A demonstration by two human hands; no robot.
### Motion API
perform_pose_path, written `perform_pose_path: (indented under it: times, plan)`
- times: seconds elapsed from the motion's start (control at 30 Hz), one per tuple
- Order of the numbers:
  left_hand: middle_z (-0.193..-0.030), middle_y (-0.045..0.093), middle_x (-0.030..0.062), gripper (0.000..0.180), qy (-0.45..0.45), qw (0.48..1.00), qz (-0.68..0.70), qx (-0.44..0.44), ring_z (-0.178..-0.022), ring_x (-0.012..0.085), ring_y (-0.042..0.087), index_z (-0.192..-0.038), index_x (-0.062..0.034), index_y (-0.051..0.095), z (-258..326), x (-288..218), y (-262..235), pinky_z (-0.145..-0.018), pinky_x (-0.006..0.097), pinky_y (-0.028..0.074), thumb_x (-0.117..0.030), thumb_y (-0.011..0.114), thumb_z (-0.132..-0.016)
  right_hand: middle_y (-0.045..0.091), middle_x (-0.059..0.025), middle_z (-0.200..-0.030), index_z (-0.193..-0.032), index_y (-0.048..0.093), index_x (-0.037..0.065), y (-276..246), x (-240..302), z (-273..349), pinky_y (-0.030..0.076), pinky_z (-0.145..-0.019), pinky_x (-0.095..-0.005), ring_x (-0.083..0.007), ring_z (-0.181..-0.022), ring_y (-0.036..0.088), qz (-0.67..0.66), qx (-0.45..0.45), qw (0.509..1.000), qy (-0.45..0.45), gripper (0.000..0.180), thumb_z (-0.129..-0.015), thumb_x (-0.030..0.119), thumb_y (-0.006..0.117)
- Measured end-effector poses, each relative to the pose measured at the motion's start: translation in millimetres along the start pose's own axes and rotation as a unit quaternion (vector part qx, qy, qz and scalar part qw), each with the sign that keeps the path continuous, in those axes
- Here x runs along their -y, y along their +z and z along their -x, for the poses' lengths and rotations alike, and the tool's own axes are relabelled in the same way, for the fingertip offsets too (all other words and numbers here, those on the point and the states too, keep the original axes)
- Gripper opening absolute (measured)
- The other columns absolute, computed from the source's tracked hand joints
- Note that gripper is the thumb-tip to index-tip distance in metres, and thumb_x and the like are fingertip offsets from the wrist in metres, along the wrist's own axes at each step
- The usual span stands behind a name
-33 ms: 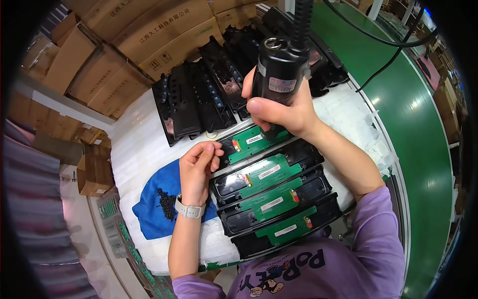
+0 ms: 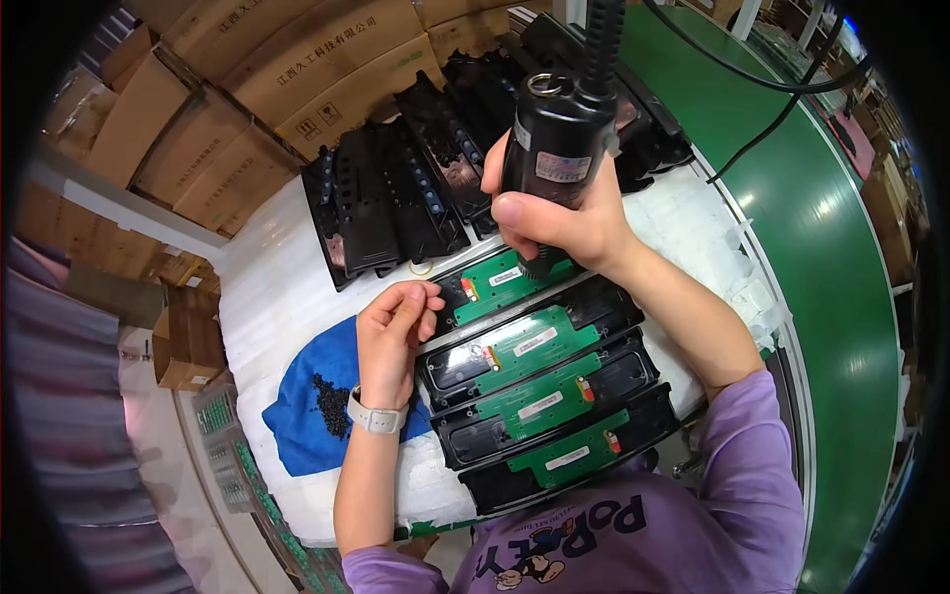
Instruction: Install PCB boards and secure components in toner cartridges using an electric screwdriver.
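My right hand is wrapped round a black electric screwdriver, which stands upright with its cord rising from the top. Its lower end is over the green circuit board in the farthest black panel; the tip is hidden. At that panel's left end is my left hand, fingers curled together in a pinch; whatever they hold is too small to make out. Nearer to me lie several similar black panels with green boards, white labels and small red-and-white parts. Left of my left wrist, small black screws are heaped on a blue cloth.
More black plastic housings lie across the back of the white-covered table. Cardboard boxes are stacked behind. A green conveyor belt runs along the right. Black cables hang at the upper right.
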State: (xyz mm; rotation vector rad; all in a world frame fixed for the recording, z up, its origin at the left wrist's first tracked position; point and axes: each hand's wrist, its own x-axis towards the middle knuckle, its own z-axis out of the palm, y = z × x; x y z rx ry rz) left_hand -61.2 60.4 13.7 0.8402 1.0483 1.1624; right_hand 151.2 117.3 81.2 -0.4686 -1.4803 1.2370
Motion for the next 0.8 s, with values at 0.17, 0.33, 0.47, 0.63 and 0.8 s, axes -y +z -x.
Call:
perform_pose_path:
  times: [0.17,0.33,0.47,0.63,0.8]
  plan:
    - [-0.078,0.061,0.005,0.017,0.014,0.999,-0.033,0.016,-0.058,0.0048,0.044,-0.094,0.003,0.061,-1,4,-4,-0.054,0.017,0.036,-0.012,0.056,-0.089,0.055,0.0001,-0.061,-0.074,0.057,0.002,-3,-3,1,0.039,-0.045,-0.0196,-0.0054,-0.048,0.051,-0.04,0.02,0.997,0.065,0.019,-0.07,0.015,0.071]
    - [-0.078,0.061,0.0044,0.018,0.0,0.999,-0.01,0.031,-0.058,0.0044,0.044,-0.094,0.0029,0.06,-1,3,0,-0.054,0.016,0.036,-0.013,0.054,-0.09,0.057,0.0008,-0.064,-0.074,0.057,0.002,1,-2,1,0.042,-0.054,-0.0203,-0.0041,-0.06,0.052,0.067,0.043,0.997,-0.012,0.02,-0.066,0.012,0.073]
    - [-0.078,0.061,0.004,0.018,-0.003,1.0,-0.003,0.025,-0.058,0.0043,0.045,-0.094,0.0032,0.06,0,3,-3,-0.054,0.016,0.036,-0.013,0.054,-0.09,0.059,-0.0001,-0.067,-0.077,0.058,0.002,1,-1,2,0.042,-0.054,-0.0207,-0.0049,-0.059,0.053,0.022,0.051,0.998,0.034,0.02,-0.066,0.011,0.073]
    - [-0.079,0.061,0.0041,0.014,0.006,0.999,-0.05,0.008,-0.058,0.0036,0.046,-0.093,0.0015,0.061,0,7,-1,-0.054,0.015,0.037,-0.011,0.058,-0.087,0.059,-0.0009,-0.065,-0.077,0.058,0.002,6,-13,1,0.043,-0.054,-0.0209,-0.0066,-0.058,0.055,0.123,0.075,0.978,-0.154,0.018,-0.066,0.008,0.071]
    - [-0.079,0.062,0.0035,0.014,0.01,0.998,-0.063,0.01,-0.058,0.0036,0.046,-0.094,0.0001,0.062,0,7,-2,-0.054,0.015,0.037,-0.011,0.06,-0.086,0.059,-0.0012,-0.065,-0.077,0.059,0.003,3,-13,1,0.044,-0.054,-0.0206,-0.0064,-0.057,0.056,0.025,0.045,0.997,-0.05,0.017,-0.067,0.009,0.071]
